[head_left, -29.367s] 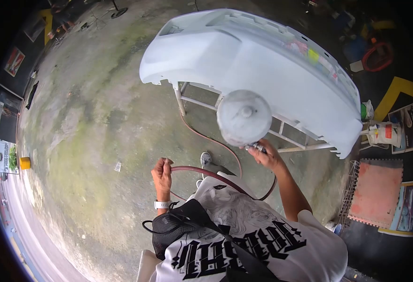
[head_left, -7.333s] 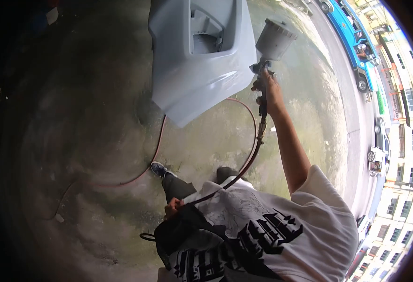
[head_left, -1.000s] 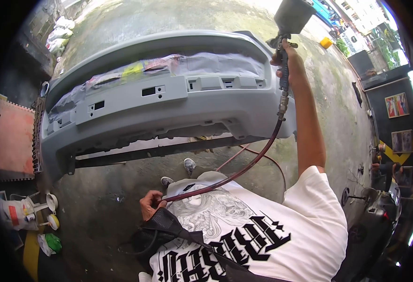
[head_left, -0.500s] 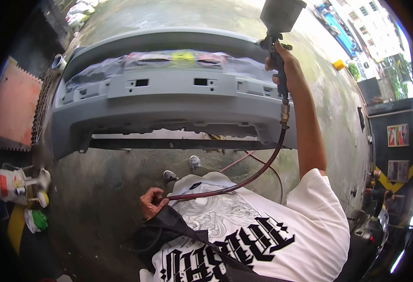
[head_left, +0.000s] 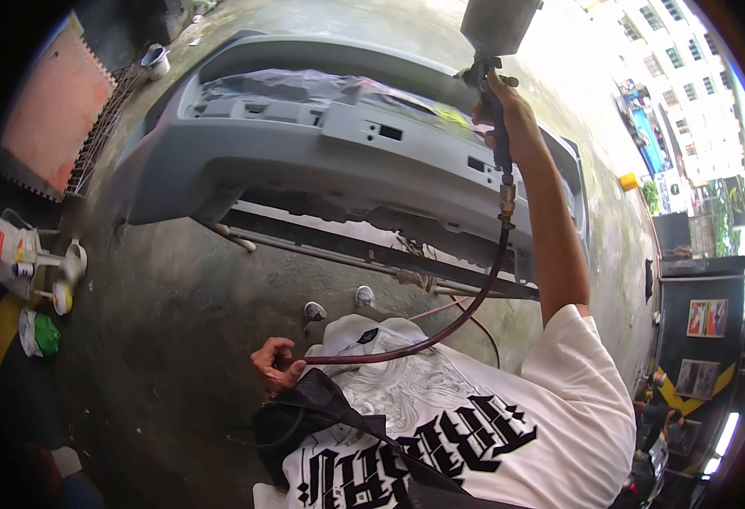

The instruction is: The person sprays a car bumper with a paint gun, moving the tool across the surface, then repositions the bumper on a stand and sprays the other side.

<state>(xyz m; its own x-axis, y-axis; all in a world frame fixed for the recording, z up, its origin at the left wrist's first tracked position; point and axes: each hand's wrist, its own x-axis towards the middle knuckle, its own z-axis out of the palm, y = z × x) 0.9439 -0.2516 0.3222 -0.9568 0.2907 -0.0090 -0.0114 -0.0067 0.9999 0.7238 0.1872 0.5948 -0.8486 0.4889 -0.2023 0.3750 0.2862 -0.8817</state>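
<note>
In front of me a grey car bumper (head_left: 262,157) rests on a stand, with plastic sheeting (head_left: 304,87) showing inside its upper opening. My right hand (head_left: 508,114) is wrapped round the handle of a spray gun (head_left: 493,127), held up over the bumper's right part. A metal cup (head_left: 499,25) sits on top of the gun, cut off by the frame edge. From the gun's base a dark red air hose (head_left: 478,297) curves down and across my shirt. Near my waist, my left hand (head_left: 276,365) is closed round that hose.
The stand's long bars (head_left: 330,254) run beneath the bumper, close to my shoes (head_left: 365,296). More hose (head_left: 482,327) trails on the concrete floor. At left are a pink panel (head_left: 58,110), a bucket (head_left: 154,62), white containers (head_left: 16,254) and a green bag (head_left: 46,333).
My view has turned, so the bumper now appears slanted, with its left end nearer. The spray gun now overlaps the bumper's right part. Both hands keep their holds.
</note>
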